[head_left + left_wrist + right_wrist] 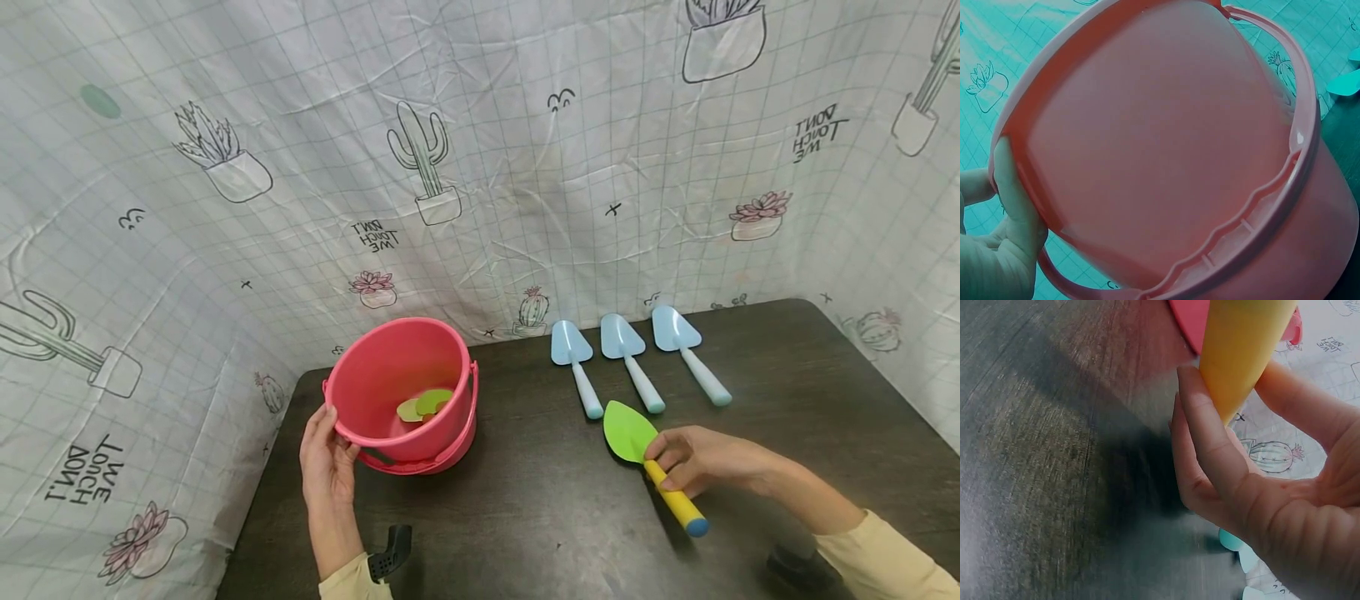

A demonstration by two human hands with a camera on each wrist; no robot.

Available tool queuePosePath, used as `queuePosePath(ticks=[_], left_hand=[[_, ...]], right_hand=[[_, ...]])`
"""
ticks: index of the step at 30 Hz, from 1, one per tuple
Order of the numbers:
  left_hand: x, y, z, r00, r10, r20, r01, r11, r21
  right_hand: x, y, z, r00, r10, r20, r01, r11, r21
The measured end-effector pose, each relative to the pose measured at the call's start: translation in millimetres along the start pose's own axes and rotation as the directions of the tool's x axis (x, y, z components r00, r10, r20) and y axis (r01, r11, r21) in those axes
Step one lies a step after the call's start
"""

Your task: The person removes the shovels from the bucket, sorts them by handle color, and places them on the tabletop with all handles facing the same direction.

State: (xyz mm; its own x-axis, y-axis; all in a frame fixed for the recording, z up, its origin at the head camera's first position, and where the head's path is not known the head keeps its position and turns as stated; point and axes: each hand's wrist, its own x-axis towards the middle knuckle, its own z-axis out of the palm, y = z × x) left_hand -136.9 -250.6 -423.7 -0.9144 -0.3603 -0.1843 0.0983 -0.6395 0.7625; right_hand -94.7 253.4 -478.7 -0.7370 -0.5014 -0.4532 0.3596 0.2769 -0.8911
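My left hand (328, 454) grips the rim of a red bucket (442, 437) at its left side, with the thumb over the edge in the left wrist view. The bucket leans a little, its mouth facing me, and its handle (476, 396) hangs down along the front. Inside lie a few green pieces (433, 402) and a bit of orange, partly hidden by the rim. My right hand (693, 458) pinches the yellow handle (678, 500) of a toy trowel with a green leaf-shaped blade (627, 431). In the right wrist view, fingers and thumb press the yellow handle (1238, 356) from both sides.
Three light blue trowels (573, 354), (624, 346), (678, 337) lie side by side at the back of the dark table (525, 517). A patterned cloth (495, 150) hangs behind the table and along its sides.
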Motion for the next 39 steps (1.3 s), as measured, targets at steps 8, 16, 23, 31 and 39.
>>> queuePosePath(ticks=[8,16,23,31,39], left_hand=[[0.2,-1.1,-0.8,1.0,0.009,0.009,-0.009,1.0,0.008],[-0.6,-0.6,-2.0,1.0,0.002,-0.008,-0.002,1.0,0.001],[-0.7,-0.4,-1.3,1.0,0.003,-0.009,-0.003,1.0,-0.004],[-0.1,-0.8,-1.2,1.0,0.005,-0.013,-0.005,1.0,-0.005],[0.1,-0.7,-0.6,1.0,-0.004,-0.011,0.004,1.0,-0.01]], right_hand=[[1.4,0.0,6.4,1.0,0.011,-0.019,-0.012,0.999,-0.035],[1.0,1.2,15.9,1.0,0.004,0.018,-0.002,0.997,-0.077],[3.0,4.0,26.1,1.0,0.02,0.02,-0.018,0.996,-0.083],[8.2,3.4,34.5,0.998,0.03,0.062,-0.026,0.998,-0.065],[10.5,-2.4,41.1,0.999,0.022,0.046,-0.016,0.991,-0.134]])
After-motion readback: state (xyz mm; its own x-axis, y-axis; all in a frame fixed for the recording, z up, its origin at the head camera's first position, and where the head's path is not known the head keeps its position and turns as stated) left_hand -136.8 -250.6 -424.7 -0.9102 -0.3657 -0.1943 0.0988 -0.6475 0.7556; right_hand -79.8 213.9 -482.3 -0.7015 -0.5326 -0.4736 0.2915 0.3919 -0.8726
